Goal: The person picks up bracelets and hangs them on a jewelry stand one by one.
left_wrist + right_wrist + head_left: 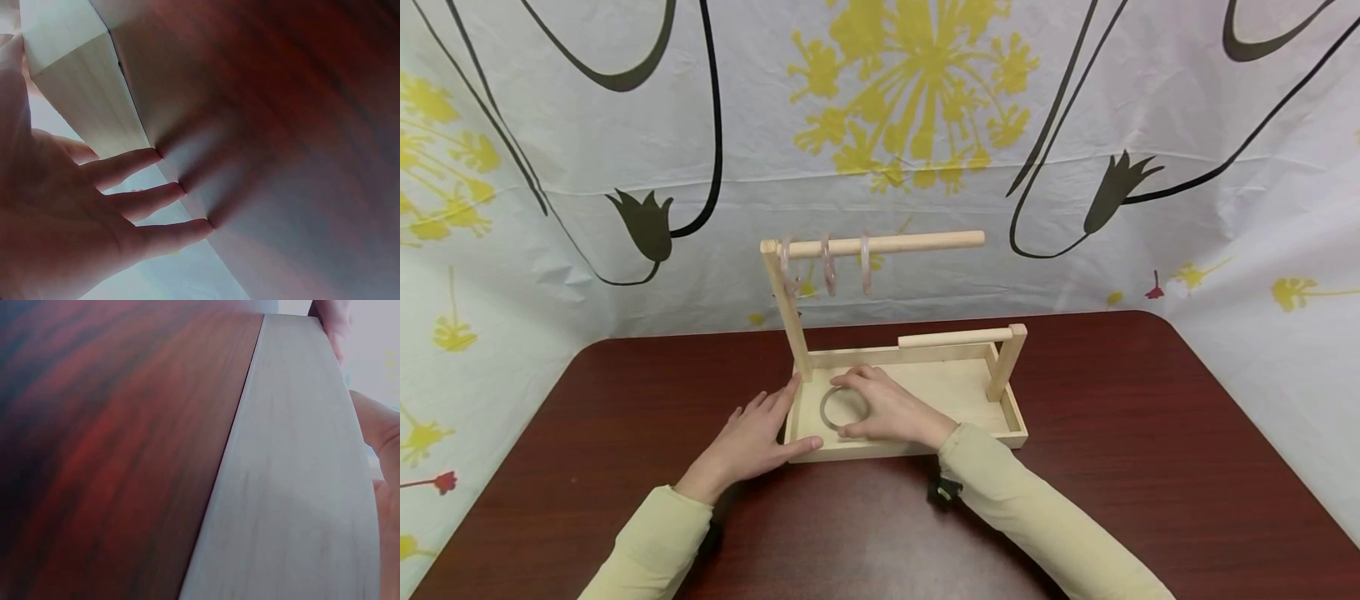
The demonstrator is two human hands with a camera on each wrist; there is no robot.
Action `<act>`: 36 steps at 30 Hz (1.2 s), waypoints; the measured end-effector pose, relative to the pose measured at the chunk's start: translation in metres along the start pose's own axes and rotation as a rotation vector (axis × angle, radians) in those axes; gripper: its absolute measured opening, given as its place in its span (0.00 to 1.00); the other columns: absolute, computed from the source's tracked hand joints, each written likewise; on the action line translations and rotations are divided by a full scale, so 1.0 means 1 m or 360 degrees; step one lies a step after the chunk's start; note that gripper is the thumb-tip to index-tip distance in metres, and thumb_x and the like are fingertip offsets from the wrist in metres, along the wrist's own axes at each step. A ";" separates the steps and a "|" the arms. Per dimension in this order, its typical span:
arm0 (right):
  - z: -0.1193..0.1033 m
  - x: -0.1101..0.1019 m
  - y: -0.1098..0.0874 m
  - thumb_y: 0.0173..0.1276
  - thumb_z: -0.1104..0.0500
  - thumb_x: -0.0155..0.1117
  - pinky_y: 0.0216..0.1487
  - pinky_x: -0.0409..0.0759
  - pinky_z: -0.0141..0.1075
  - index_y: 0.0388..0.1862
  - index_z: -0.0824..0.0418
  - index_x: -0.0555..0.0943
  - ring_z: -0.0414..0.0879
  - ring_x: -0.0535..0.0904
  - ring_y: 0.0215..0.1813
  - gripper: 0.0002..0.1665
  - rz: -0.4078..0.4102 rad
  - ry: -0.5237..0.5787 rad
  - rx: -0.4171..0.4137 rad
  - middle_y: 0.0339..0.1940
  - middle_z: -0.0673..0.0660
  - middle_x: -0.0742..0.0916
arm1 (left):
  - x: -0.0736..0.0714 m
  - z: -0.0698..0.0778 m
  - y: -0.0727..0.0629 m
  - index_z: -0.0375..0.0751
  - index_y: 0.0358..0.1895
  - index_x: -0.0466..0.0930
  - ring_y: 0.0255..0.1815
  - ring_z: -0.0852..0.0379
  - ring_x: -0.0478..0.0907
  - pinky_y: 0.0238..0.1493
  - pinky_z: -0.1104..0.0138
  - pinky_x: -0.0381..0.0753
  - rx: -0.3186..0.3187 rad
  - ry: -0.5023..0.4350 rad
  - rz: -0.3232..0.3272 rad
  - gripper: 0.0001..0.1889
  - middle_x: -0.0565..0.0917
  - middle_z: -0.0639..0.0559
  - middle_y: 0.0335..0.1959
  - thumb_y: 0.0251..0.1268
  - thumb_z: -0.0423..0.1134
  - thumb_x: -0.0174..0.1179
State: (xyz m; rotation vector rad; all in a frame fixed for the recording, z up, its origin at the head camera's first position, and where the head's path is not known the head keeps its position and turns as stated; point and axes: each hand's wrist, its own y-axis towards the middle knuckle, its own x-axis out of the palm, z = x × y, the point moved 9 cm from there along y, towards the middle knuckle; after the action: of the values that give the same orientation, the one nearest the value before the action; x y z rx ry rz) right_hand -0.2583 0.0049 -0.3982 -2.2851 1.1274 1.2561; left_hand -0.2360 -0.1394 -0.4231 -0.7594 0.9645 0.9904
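Observation:
A wooden stand has a shallow tray point(925, 447) as its base. Inside the tray's left part is a grey-green bangle point(823, 407), which my right hand point(887, 408) pinches between thumb and fingers at its right side. My left hand point(752, 442) is spread at the tray's front left corner, its thumb over the front rim. In the left wrist view, fingertips point(203, 224) of that hand rest on the tabletop beside the tray's outer wall. The right wrist view shows mostly the tray's front wall point(294, 462), with the bangle hidden.
Three pinkish bangles point(866, 265) hang on the high rod point(932, 242), which extends right from a tall left post point(790, 321). A lower rod point(955, 337) extends left from a short right post point(1006, 367). Behind the dark red table point(1135, 433) hangs a patterned curtain point(880, 150).

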 end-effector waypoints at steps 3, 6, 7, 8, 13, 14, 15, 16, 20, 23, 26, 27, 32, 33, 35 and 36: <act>0.003 0.001 0.002 0.53 0.53 0.78 0.63 0.67 0.46 0.67 0.61 0.72 0.54 0.69 0.62 0.43 -0.0025 0.0014 0.0036 0.59 0.61 0.75 | 0.000 0.000 0.000 0.42 0.78 0.44 0.69 0.29 0.57 0.59 0.32 0.55 0.0001 -0.0005 -0.0004 0.55 0.62 0.39 0.72 0.57 0.74 0.52; 0.006 0.003 0.003 0.53 0.53 0.77 0.64 0.66 0.46 0.67 0.60 0.72 0.54 0.68 0.64 0.43 -0.0047 0.0019 0.0063 0.60 0.61 0.75 | 0.000 0.001 0.000 0.42 0.78 0.43 0.69 0.29 0.57 0.59 0.32 0.55 0.0000 -0.0013 -0.0009 0.55 0.62 0.39 0.72 0.57 0.74 0.52; 0.007 0.003 0.004 0.53 0.53 0.77 0.64 0.66 0.46 0.67 0.60 0.72 0.53 0.68 0.64 0.43 -0.0054 0.0022 0.0072 0.61 0.61 0.75 | 0.000 0.001 0.000 0.42 0.78 0.43 0.69 0.29 0.57 0.59 0.32 0.55 -0.0002 -0.0016 -0.0011 0.55 0.62 0.39 0.72 0.57 0.74 0.52; 0.007 0.004 0.004 0.53 0.53 0.77 0.65 0.65 0.46 0.67 0.60 0.72 0.54 0.68 0.65 0.43 -0.0063 0.0027 0.0077 0.61 0.61 0.75 | 0.000 0.001 -0.001 0.42 0.78 0.43 0.69 0.29 0.56 0.59 0.32 0.54 -0.0003 -0.0018 -0.0013 0.55 0.62 0.39 0.72 0.57 0.74 0.52; 0.010 0.007 0.007 0.52 0.53 0.77 0.66 0.63 0.47 0.68 0.60 0.71 0.54 0.65 0.67 0.44 -0.0117 0.0062 0.0101 0.64 0.61 0.74 | 0.000 0.001 0.000 0.42 0.78 0.42 0.69 0.29 0.56 0.59 0.32 0.54 -0.0007 -0.0024 -0.0017 0.55 0.62 0.39 0.72 0.58 0.73 0.52; 0.011 0.007 0.007 0.52 0.53 0.77 0.66 0.63 0.48 0.67 0.61 0.71 0.54 0.65 0.67 0.44 -0.0126 0.0069 0.0099 0.64 0.61 0.74 | 0.000 0.001 0.000 0.42 0.78 0.42 0.69 0.29 0.56 0.59 0.32 0.54 -0.0007 -0.0023 -0.0017 0.56 0.62 0.39 0.72 0.57 0.74 0.52; 0.011 0.008 0.008 0.52 0.53 0.77 0.67 0.62 0.48 0.67 0.61 0.71 0.55 0.65 0.68 0.44 -0.0136 0.0072 0.0099 0.64 0.61 0.74 | 0.000 0.001 0.000 0.42 0.78 0.41 0.69 0.29 0.56 0.59 0.32 0.54 -0.0007 -0.0023 -0.0018 0.56 0.62 0.39 0.72 0.57 0.74 0.52; 0.011 0.008 0.008 0.51 0.53 0.77 0.67 0.62 0.48 0.67 0.62 0.71 0.55 0.65 0.68 0.44 -0.0144 0.0072 0.0095 0.65 0.61 0.74 | 0.000 0.001 0.000 0.42 0.78 0.41 0.69 0.29 0.56 0.59 0.32 0.54 -0.0006 -0.0023 -0.0019 0.56 0.62 0.39 0.72 0.57 0.74 0.52; 0.011 0.010 0.010 0.50 0.56 0.77 0.67 0.61 0.49 0.68 0.63 0.71 0.56 0.63 0.69 0.45 -0.0173 0.0064 0.0084 0.67 0.60 0.74 | 0.000 0.001 0.000 0.41 0.78 0.41 0.69 0.29 0.56 0.59 0.32 0.54 -0.0002 -0.0017 -0.0016 0.56 0.62 0.39 0.72 0.58 0.73 0.53; 0.011 0.012 0.011 0.50 0.58 0.78 0.67 0.61 0.48 0.69 0.62 0.69 0.56 0.63 0.69 0.47 -0.0187 0.0041 0.0083 0.68 0.59 0.73 | -0.001 0.002 0.000 0.40 0.78 0.41 0.69 0.29 0.57 0.59 0.32 0.55 0.0003 -0.0013 -0.0008 0.56 0.62 0.38 0.72 0.58 0.73 0.53; 0.012 0.013 0.012 0.49 0.59 0.78 0.67 0.62 0.47 0.70 0.64 0.68 0.55 0.65 0.68 0.48 -0.0183 0.0018 0.0073 0.66 0.59 0.75 | -0.001 0.002 0.000 0.40 0.78 0.41 0.69 0.29 0.57 0.59 0.32 0.55 0.0007 -0.0014 -0.0002 0.56 0.62 0.38 0.72 0.58 0.72 0.54; 0.012 0.013 0.012 0.49 0.59 0.78 0.66 0.63 0.46 0.70 0.64 0.68 0.54 0.66 0.67 0.48 -0.0180 0.0011 0.0065 0.66 0.59 0.75 | -0.002 0.002 0.000 0.40 0.78 0.41 0.69 0.29 0.57 0.59 0.32 0.55 0.0008 -0.0015 -0.0002 0.56 0.62 0.38 0.72 0.58 0.72 0.54; 0.011 0.013 0.014 0.49 0.58 0.78 0.65 0.64 0.45 0.69 0.65 0.69 0.53 0.67 0.66 0.47 -0.0171 -0.0019 0.0034 0.64 0.59 0.77 | -0.002 0.003 0.000 0.39 0.78 0.42 0.69 0.29 0.57 0.59 0.32 0.55 0.0008 -0.0024 -0.0003 0.56 0.62 0.38 0.72 0.58 0.72 0.54; 0.011 0.013 0.014 0.49 0.57 0.78 0.65 0.65 0.45 0.68 0.65 0.69 0.54 0.67 0.66 0.47 -0.0169 -0.0028 0.0030 0.64 0.59 0.77 | -0.003 0.003 0.000 0.39 0.78 0.42 0.69 0.29 0.57 0.59 0.31 0.55 0.0007 -0.0027 -0.0004 0.55 0.62 0.38 0.72 0.58 0.72 0.54; 0.010 0.013 0.014 0.49 0.56 0.78 0.64 0.66 0.45 0.68 0.65 0.69 0.54 0.67 0.65 0.47 -0.0166 -0.0049 0.0012 0.63 0.59 0.77 | -0.003 0.004 0.000 0.39 0.78 0.42 0.69 0.28 0.57 0.58 0.31 0.55 0.0011 -0.0031 -0.0002 0.55 0.63 0.37 0.71 0.59 0.72 0.54; 0.010 0.013 0.014 0.49 0.56 0.78 0.64 0.66 0.45 0.68 0.65 0.70 0.54 0.68 0.65 0.47 -0.0165 -0.0054 0.0003 0.63 0.59 0.77 | -0.003 0.004 0.000 0.39 0.78 0.42 0.69 0.28 0.57 0.58 0.31 0.55 0.0011 -0.0036 -0.0002 0.55 0.63 0.37 0.71 0.59 0.71 0.54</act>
State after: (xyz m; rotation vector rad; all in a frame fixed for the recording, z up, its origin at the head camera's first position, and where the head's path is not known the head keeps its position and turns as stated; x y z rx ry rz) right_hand -0.2702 -0.0051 -0.4130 -2.2803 0.9850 1.2488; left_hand -0.2354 -0.1371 -0.4183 -0.7415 0.9476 0.9920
